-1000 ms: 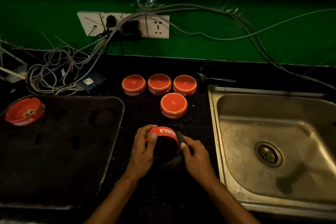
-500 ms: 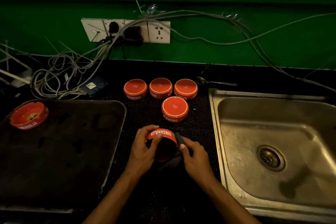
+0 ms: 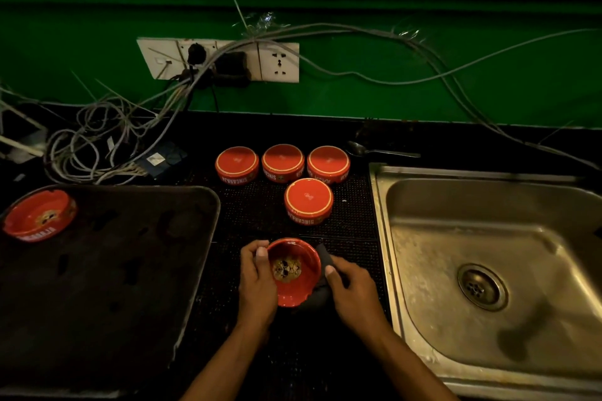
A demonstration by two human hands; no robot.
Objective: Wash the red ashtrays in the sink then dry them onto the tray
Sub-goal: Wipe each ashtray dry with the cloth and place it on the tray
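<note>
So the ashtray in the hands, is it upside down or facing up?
Facing up. The held ashtray shows its hollow inside with a printed emblem, gripped by the left hand; the right hand holds a dark cloth against it.

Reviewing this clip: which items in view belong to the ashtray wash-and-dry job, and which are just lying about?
Job items:
held ashtray, gripped by left hand
dark cloth, held by right hand
four upturned ashtrays
ashtray on tray
tray
sink

Lying about:
cable tangle
wall sockets
spoon
</note>
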